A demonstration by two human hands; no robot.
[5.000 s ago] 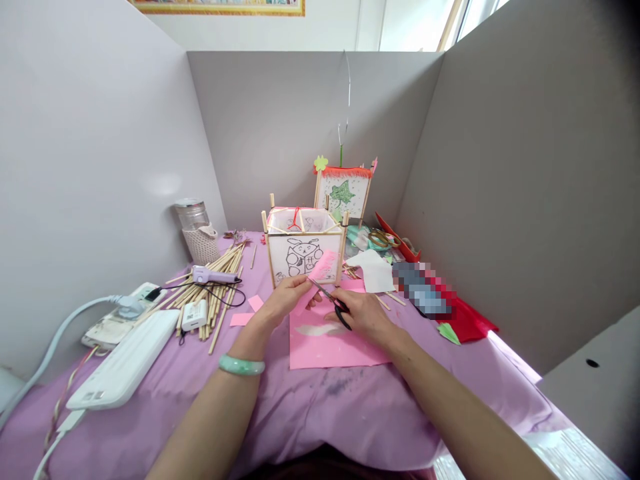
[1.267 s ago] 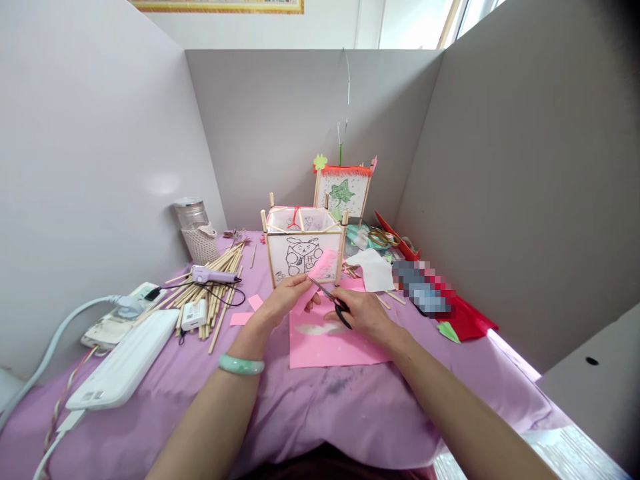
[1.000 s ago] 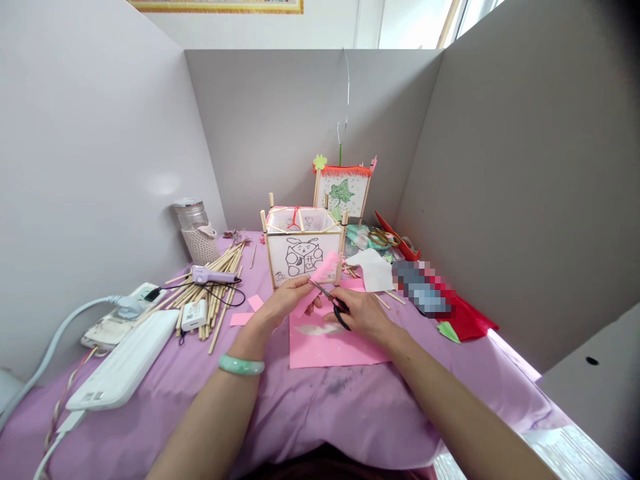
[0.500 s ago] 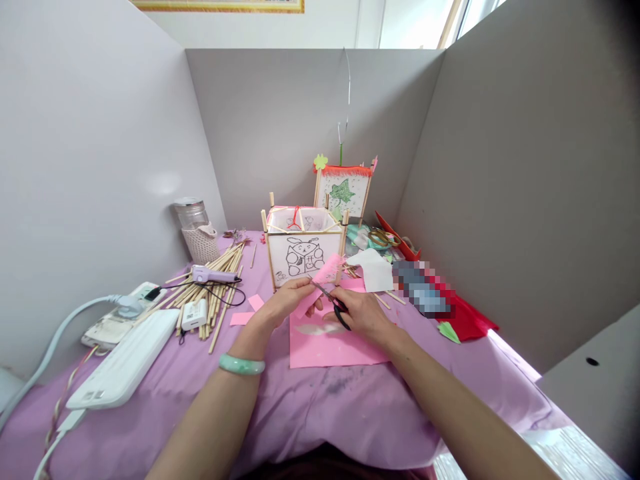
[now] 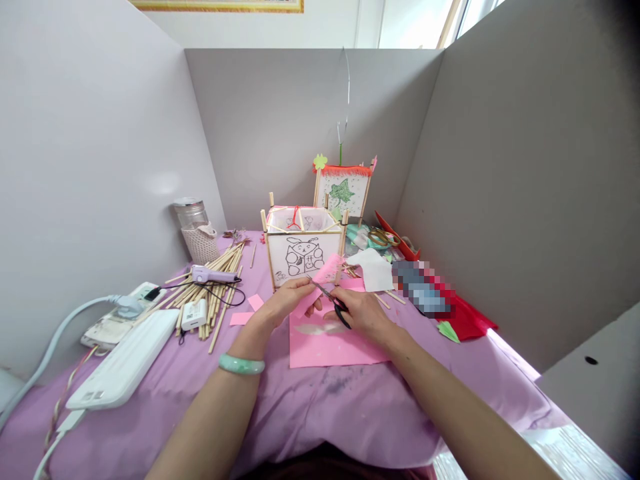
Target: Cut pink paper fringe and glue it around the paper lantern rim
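Observation:
My left hand (image 5: 286, 301) pinches a small pink paper strip (image 5: 326, 270) with a fringed edge, held up over the table. My right hand (image 5: 364, 313) grips small black scissors (image 5: 333, 304), whose blades touch the strip's lower edge. Both hands hover above a pink paper sheet (image 5: 335, 347) that lies on the purple cloth (image 5: 310, 413). Just behind them stands a square stick-and-paper lantern (image 5: 303, 248) with a line drawing on its front. A green bangle (image 5: 241, 364) sits on my left wrist.
A bundle of bamboo sticks (image 5: 216, 283) with a purple glue gun (image 5: 213, 274) lies at the left, near a power strip (image 5: 123, 315) and a white case (image 5: 125, 368). A jar (image 5: 196, 229), a second lantern (image 5: 343, 190), white paper (image 5: 375, 270) and red paper (image 5: 467, 320) stand further back. Grey partitions enclose the table.
The strip has shifted slightly in my left hand's pinch as the scissors work along its edge. Both hands stay in the same spot.

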